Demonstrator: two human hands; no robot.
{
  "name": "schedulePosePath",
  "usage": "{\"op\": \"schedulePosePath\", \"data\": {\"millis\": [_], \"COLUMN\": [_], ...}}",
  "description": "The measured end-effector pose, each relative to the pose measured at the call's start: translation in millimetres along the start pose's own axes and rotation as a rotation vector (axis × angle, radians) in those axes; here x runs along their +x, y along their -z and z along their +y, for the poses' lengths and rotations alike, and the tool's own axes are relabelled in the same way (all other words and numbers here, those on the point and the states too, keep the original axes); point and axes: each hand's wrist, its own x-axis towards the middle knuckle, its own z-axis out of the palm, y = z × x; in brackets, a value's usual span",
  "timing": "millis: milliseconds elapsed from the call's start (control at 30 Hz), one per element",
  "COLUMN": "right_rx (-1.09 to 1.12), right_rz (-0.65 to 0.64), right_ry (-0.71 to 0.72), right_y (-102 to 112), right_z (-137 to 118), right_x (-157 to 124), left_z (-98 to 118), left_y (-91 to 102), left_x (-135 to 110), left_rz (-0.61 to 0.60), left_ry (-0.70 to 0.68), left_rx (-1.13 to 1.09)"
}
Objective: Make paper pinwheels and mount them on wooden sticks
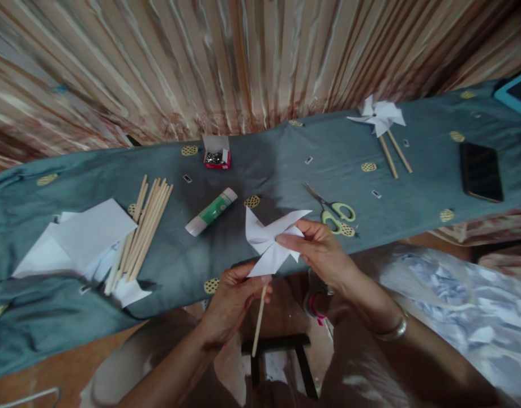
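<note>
A white paper pinwheel [267, 241] is held between my two hands over the near edge of the table. My left hand [239, 297] is closed around the wooden stick [259, 323] just below the paper blades; the stick's lower end points down past the table edge. With thumb and fingers, my right hand [320, 249] pinches the pinwheel near its centre. Beyond my right hand lie scissors [332, 209] with light green handles. A green and white glue stick [212, 212] rests to the left of the pinwheel. Whatever sits under my right thumb is hidden.
Wooden sticks [148, 232] and white paper sheets [90, 232] lie at the left. A small open red box [217, 156] of metal pins stands at the back. Finished-looking pinwheels [378, 116], a black phone [481, 171] and a blue-edged tablet [515, 93] are on the right.
</note>
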Motion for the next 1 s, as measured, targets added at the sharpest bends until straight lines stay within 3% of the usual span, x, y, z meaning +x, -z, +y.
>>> {"op": "schedulePosePath", "data": {"millis": [233,633,833,1000], "right_rx": [-0.107,-0.485,-0.765,-1.236], "right_rz": [-0.066,-0.206,-0.384,-0.380], "right_ry": [-0.081,-0.276,-0.281,-0.211], "right_y": [4.4,4.1,11.7,7.7], "right_z": [4.5,-18.4,-21.2,-27.4], "right_x": [-5.3,-5.2,10.1,19.9], "left_z": [-18.4,-34.2,-42.1,-46.6], "left_y": [5.4,12.6,16.7,17.8], "left_x": [-10.4,-20.4,-22.7,-20.2], "left_rz": [0.018,-0.029,-0.008,-0.005], "left_ry": [0.044,0.119,0.157,0.169], "left_rx": [-0.009,-0.061,-0.101,-0.123]}}
